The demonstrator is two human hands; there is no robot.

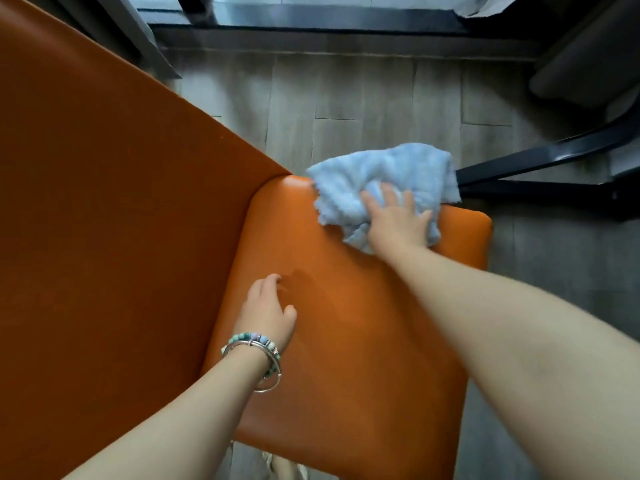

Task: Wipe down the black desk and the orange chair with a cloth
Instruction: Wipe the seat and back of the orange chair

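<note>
The orange chair fills the left and middle of the head view: its backrest (pixel 104 202) rises at the left and its seat (pixel 346 341) lies below me. A light blue cloth (pixel 374 178) is bunched on the far edge of the seat and hangs partly past it. My right hand (pixel 398 223) presses flat on the cloth with fingers spread over it. Near the seat's left side, my left hand (pixel 270 310) rests its fingertips on the leather, holding nothing; it wears beaded and silver bracelets. The black desk's top is not visible.
A grey wood-look floor (pixel 346 98) lies beyond the seat. Black metal bars (pixel 540 168) run along the floor at the right. A dark frame (pixel 329 19) crosses the top, and a dark grey shape (pixel 595 64) sits at the upper right.
</note>
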